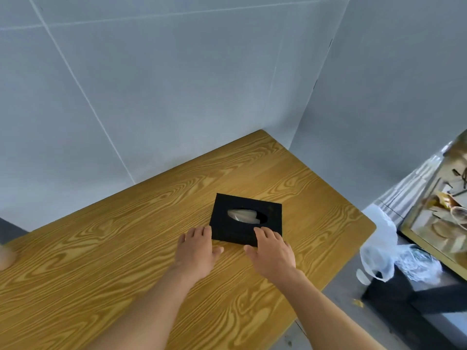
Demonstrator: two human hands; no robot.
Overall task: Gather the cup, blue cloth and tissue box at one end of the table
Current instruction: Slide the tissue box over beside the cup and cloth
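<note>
Both hands are being laid flat with fingers spread: the left hand [197, 251] on the table [101, 261] with its fingertips against the near left corner of the tissue box [246, 219], the right hand [271, 251] over the box's near edge. Nothing is being pinched. The black box is lying near the right end of the table, well in from the walls. By judgement, uneven pressure from the two hands is the risk: the light box could be twisted or skidded toward the right edge, below which a plastic bag [379, 251] is lying. No cup or blue cloth is being shown; a blurred pale shape [6, 257] at the left edge cannot be identified. Nothing is standing in the way.
</note>
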